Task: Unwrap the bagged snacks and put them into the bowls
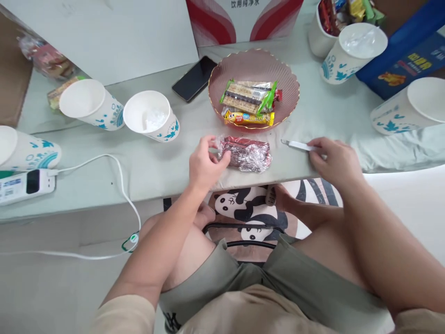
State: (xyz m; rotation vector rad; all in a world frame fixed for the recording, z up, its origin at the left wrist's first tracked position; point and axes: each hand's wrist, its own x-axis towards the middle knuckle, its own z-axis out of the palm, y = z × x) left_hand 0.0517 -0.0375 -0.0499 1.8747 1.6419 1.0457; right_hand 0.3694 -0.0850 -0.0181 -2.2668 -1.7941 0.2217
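cloth-covered table [163, 167] | pink bowl [288, 89] | phone [194, 79] | paper cups [169, 130] | power strip [21, 187] | plastic-wrapped packet [248, 154] | blurred bag [52, 60], perhaps bread

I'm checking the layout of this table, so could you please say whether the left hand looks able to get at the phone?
Probably yes: between the left hand, touching the wrapped packet, and the phone lies only cloth, with the nearest paper cup and the bowl to either side.

Showing crinkled, glossy clear plastic on the dark-red oblong bundle [246, 155], shiny ribbing on the round translucent pink bowl [289, 93] toward twelve o'clock, matt pale-green tablecloth [160, 167].
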